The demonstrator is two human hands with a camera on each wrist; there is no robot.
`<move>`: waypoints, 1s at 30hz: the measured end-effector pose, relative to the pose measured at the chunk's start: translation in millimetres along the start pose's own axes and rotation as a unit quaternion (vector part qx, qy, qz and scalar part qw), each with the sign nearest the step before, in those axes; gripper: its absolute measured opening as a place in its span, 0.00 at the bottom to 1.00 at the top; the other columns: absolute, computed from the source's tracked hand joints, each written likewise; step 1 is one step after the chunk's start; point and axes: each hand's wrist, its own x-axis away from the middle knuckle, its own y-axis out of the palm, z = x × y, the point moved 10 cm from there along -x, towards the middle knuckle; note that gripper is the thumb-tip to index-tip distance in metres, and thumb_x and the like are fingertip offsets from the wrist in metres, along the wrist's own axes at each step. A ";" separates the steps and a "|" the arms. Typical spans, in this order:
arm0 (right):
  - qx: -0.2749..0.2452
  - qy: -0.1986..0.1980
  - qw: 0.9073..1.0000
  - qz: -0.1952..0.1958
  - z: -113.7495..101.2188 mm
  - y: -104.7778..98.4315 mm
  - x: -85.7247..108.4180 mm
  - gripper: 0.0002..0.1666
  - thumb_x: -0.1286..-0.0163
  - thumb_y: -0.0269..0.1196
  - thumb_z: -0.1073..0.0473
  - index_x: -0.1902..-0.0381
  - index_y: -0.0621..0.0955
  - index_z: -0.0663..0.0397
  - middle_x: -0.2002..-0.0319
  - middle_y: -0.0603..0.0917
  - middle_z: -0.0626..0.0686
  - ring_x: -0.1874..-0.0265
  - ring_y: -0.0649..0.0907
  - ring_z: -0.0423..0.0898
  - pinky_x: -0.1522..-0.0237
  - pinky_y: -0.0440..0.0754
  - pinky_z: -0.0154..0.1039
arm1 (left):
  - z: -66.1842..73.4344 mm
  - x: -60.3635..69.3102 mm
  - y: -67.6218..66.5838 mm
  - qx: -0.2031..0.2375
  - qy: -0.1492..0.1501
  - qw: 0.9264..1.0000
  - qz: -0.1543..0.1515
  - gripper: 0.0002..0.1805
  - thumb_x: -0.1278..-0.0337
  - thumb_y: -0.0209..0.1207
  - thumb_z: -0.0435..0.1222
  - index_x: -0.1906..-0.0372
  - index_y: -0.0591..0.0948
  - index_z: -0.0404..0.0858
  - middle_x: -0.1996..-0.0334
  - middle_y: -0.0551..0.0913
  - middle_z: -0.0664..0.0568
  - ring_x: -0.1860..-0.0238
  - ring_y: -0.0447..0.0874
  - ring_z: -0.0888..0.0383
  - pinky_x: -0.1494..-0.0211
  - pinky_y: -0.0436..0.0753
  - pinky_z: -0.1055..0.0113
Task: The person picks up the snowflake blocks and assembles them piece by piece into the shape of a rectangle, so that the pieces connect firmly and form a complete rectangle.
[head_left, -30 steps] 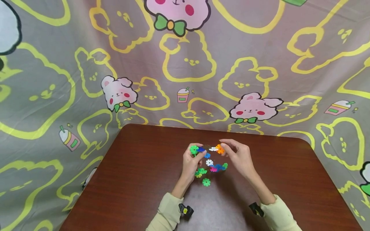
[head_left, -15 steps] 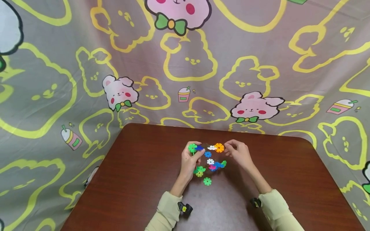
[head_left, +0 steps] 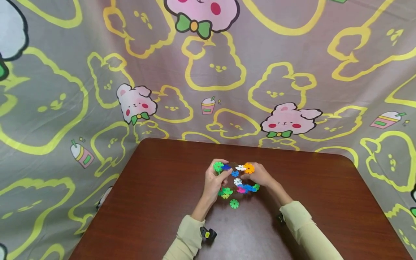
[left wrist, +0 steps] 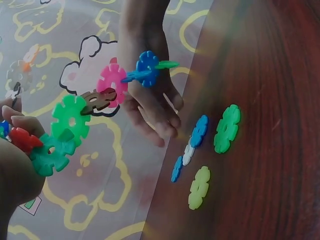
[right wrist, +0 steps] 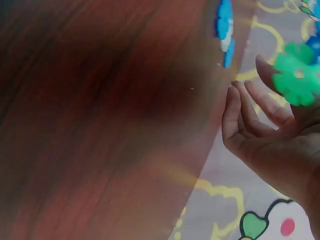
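My left hand (head_left: 212,182) pinches a chain of interlocking flower-shaped plastic discs, its thumb near a dark blue disc (head_left: 226,167). One end of the chain bears a white disc (head_left: 240,168) and an orange disc (head_left: 248,168). Along the other part, seen in the left wrist view, run a red disc (left wrist: 22,140), green discs, a brown disc (left wrist: 97,101), a pink disc (left wrist: 113,84) and blue discs. My right hand (right wrist: 270,120) reaches behind the chain with fingers bent loosely and nothing visible in them. A green disc (right wrist: 297,75) of the chain hangs in front of its thumb.
Several loose discs lie on the brown table (head_left: 162,202): a green disc (left wrist: 228,129), a yellow-green disc (left wrist: 199,188), a white disc (left wrist: 188,151) and blue ones. A cartoon-printed cloth (head_left: 214,72) hangs behind the table.
My right hand has let go of the orange disc, drawn back from it, then moved in behind the chain toward the loose discs. My left hand keeps its pinch on the chain.
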 end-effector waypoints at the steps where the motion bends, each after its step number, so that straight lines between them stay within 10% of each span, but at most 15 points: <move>1: -0.018 0.009 1.000 -0.012 1.8 4.3 -0.4 0.13 0.41 0.77 0.66 0.66 0.83 0.66 0.75 0.82 0.50 0.74 0.77 0.44 0.69 0.78 0.38 | 0.0 0.0 0.5 0.000 0.000 1.000 -0.002 0.18 0.37 0.63 0.25 0.46 0.73 0.22 0.79 0.76 0.58 0.85 0.68 0.65 0.82 0.67 0.74; 11: -0.058 -0.007 0.994 -0.090 -3.1 32.8 -1.9 0.10 0.40 0.76 0.70 0.68 0.82 0.68 0.78 0.79 0.49 0.79 0.73 0.41 0.74 0.73 0.34 | 0.5 1.1 0.2 -0.010 0.001 1.000 -0.007 0.17 0.36 0.63 0.25 0.47 0.73 0.22 0.79 0.75 0.56 0.85 0.67 0.64 0.81 0.67 0.73; 30: -0.070 0.024 0.997 -0.014 23.9 0.1 -3.6 0.08 0.36 0.70 0.72 0.61 0.82 0.70 0.72 0.81 0.55 0.74 0.80 0.47 0.69 0.84 0.40 | 0.5 0.4 -4.2 -0.015 0.003 1.000 0.001 0.16 0.36 0.62 0.25 0.47 0.73 0.23 0.78 0.76 0.57 0.84 0.66 0.61 0.82 0.67 0.74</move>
